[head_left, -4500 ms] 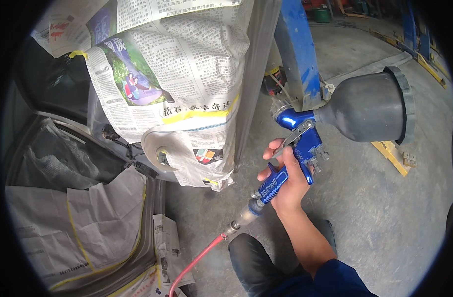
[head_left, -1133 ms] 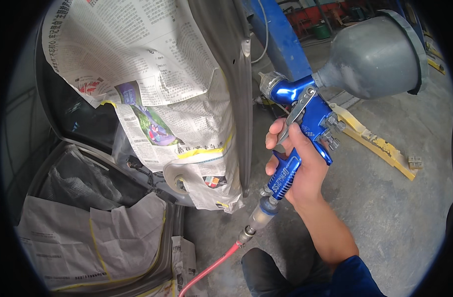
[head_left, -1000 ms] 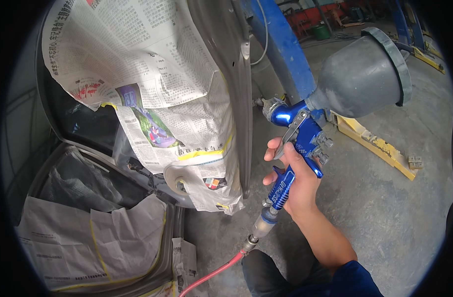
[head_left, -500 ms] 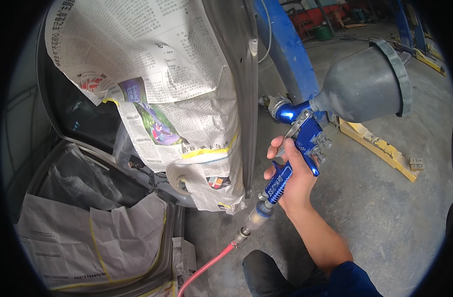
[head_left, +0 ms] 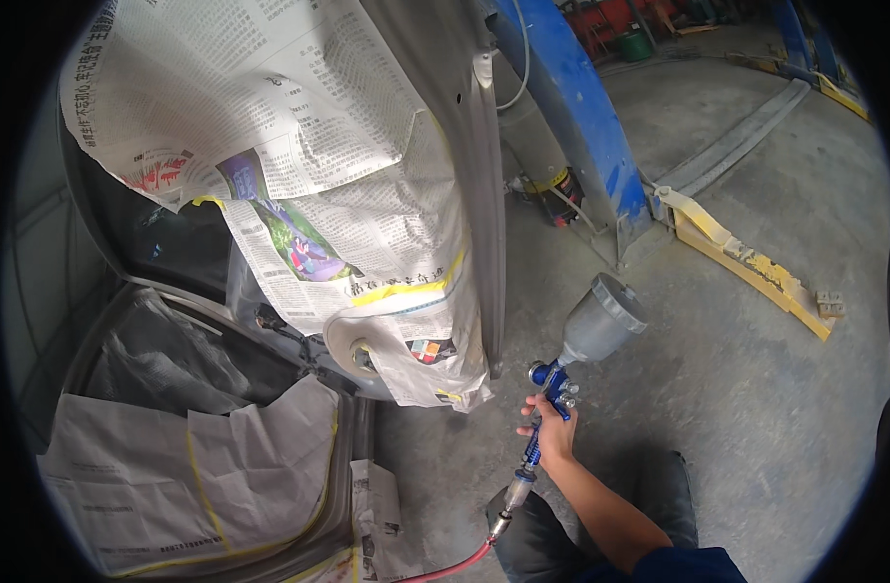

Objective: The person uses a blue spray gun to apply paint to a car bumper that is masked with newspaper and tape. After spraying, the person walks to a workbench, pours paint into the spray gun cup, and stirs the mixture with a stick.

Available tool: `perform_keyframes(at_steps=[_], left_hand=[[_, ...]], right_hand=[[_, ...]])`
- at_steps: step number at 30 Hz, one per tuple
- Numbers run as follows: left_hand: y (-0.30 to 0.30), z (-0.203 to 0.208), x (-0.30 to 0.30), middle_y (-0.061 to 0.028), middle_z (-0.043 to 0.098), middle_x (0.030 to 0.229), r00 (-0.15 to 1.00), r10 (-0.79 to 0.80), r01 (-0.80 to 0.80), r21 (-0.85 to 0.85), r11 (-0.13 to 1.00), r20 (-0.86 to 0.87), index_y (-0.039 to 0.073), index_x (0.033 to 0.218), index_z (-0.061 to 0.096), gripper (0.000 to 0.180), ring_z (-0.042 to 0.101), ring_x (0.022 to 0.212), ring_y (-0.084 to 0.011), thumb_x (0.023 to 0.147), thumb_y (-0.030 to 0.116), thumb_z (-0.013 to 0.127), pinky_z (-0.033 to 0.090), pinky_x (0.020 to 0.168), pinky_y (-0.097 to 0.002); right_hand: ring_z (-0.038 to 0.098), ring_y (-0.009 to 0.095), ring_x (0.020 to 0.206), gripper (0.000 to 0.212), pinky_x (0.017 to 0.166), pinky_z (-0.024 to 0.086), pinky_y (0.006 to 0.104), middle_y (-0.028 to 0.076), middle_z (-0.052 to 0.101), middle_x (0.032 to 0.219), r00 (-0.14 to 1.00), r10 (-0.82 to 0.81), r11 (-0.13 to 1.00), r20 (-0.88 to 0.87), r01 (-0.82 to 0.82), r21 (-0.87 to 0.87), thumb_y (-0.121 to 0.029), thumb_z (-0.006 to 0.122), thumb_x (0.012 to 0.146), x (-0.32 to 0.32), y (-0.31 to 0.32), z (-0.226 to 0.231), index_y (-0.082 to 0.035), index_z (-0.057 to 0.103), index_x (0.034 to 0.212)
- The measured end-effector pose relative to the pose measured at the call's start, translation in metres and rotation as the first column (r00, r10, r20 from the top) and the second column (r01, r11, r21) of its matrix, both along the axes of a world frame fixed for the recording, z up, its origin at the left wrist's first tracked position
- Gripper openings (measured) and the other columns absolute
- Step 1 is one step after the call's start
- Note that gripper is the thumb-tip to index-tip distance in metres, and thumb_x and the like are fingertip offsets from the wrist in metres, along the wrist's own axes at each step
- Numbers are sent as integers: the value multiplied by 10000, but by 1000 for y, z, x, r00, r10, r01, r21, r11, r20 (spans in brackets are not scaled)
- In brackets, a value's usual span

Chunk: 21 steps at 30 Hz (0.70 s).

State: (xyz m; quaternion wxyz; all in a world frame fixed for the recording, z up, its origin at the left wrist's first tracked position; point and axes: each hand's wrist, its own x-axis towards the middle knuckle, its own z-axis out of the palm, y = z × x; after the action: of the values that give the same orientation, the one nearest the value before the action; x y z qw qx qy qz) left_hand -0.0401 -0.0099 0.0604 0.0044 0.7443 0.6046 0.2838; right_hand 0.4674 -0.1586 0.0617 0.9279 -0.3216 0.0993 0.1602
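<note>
My right hand (head_left: 556, 433) is wrapped round the handle of a blue spray gun (head_left: 533, 445) low in front of my legs. Its grey paint cup (head_left: 605, 316) points up and away to the right. A red air hose (head_left: 455, 567) runs from a fitting under the handle to the lower edge. To the left of the gun, and apart from it, stands an open car door covered with masking newspaper (head_left: 358, 117) held by yellow tape. A roll of tape (head_left: 353, 352) sits by the door's lower edge. My left hand is out of the picture.
A blue lift post (head_left: 576, 107) rises beyond the door, with a dark cylinder (head_left: 562, 199) beside its base. A yellow lift arm (head_left: 746, 267) lies low across the floor at right. More papered bodywork (head_left: 260, 476) fills the lower left.
My right hand has lowered the spray gun, bringing it down from beside the lift post toward my legs. The cup now sits lower and farther left. The papered door stays in place.
</note>
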Motion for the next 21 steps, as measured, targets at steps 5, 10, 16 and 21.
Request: perform_keyframes(at_steps=[5,10,16,21], left_hand=[[0,-7,-8,-174,664,667,996,-79,76,50,996,49,-35,920,709,293,597,552,-212,928,254,661,476,530,-371],[9,-23,2,-150,639,620,998,-63,63,18,998,-1,-17,831,686,273,537,514,-201,903,246,692,463,511,-383],[2,-14,12,-172,622,615,979,-57,62,19,998,-196,33,751,659,277,552,510,-280,853,284,721,477,539,-421],[-19,6,24,-212,640,668,956,-40,39,-7,999,-291,48,751,655,291,626,595,-395,821,326,703,492,582,-476]], right_hand=[[646,166,867,193,536,576,347,96,670,1035,996,3,997,88,-9,70,-184,577,969,5,-16,29,-34,611,1085],[647,166,843,231,526,573,327,107,671,1001,937,-100,961,333,4,278,-203,629,954,14,-28,51,-3,623,1070],[643,176,819,203,501,545,323,102,672,971,993,89,996,80,-89,7,-204,631,945,15,-16,-17,-8,643,999],[670,211,904,225,537,604,368,119,665,1026,990,141,990,-14,-140,7,-181,626,952,25,-17,-43,9,622,1073]])
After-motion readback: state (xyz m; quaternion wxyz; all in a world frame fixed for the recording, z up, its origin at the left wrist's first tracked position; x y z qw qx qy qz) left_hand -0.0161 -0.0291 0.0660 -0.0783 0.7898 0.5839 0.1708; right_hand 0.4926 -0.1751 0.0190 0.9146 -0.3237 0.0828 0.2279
